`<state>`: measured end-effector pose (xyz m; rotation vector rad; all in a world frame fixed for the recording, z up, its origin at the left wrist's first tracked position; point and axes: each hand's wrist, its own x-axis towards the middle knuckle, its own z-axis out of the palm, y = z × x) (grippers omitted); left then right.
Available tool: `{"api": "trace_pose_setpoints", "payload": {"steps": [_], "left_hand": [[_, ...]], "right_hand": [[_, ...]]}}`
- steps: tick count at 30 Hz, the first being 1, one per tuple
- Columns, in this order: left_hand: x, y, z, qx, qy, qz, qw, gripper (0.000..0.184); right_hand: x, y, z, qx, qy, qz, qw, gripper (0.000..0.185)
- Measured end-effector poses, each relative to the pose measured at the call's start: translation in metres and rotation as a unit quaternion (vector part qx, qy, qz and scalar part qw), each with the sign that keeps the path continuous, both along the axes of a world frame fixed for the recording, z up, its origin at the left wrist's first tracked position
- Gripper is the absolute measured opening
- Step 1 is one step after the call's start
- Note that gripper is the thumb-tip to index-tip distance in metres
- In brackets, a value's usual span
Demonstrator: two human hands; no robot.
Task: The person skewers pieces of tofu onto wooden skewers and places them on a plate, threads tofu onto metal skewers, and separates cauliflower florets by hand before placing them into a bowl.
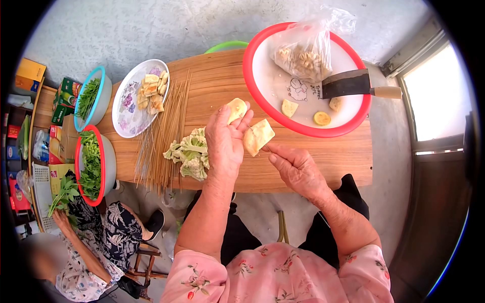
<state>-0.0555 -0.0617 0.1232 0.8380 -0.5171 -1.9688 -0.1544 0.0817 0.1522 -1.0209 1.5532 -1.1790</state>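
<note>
My left hand (225, 144) holds a pale yellow piece (237, 110) between its fingers and thumb, palm turned up. Close to its right, a second yellow piece (259, 137) sits on a thin skewer. My right hand (299, 170) pinches that skewer just below and to the right of the piece. Pale cauliflower (191, 154) lies on the wooden table, left of my left wrist. Many thin skewers (169, 131) are spread further left. A white floral plate (126, 106) holds a pile of cut yellow pieces (152, 92).
A red-rimmed basin (308, 132) holds a plastic bag (305, 53), a cleaver (348, 84) and a few pieces. Bowls of greens (88, 98) (91, 166) stand at the left table end. A seated person (91, 252) holds leaves at lower left.
</note>
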Motion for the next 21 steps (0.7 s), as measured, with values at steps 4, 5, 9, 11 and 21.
{"api": "trace_pose_setpoints", "payload": {"steps": [4,5,9,11,21], "left_hand": [[0.0001,0.0018,0.0002,0.002,0.005,-0.001,1.000,0.031],[-0.0001,0.0021,0.0006,0.006,0.006,-0.001,1.000,0.031],[-0.0001,0.0014,0.0000,0.013,-0.001,-0.002,1.000,0.032],[0.0000,0.0008,-0.0012,0.012,-0.005,-0.006,1.000,0.032],[-0.0013,0.0038,-0.0058,0.018,-0.001,-0.021,1.000,0.032]], "right_hand": [[-0.0005,0.0004,0.0028,0.015,0.006,0.001,1.000,0.027],[-0.0006,0.0004,0.0036,0.015,0.006,0.001,1.000,0.027],[-0.0001,0.0008,0.0041,0.014,-0.002,0.004,1.000,0.027],[-0.0004,0.0009,0.0042,0.012,-0.006,0.005,1.000,0.027],[0.0004,0.0015,0.0053,0.014,0.001,-0.005,1.000,0.027]]}}
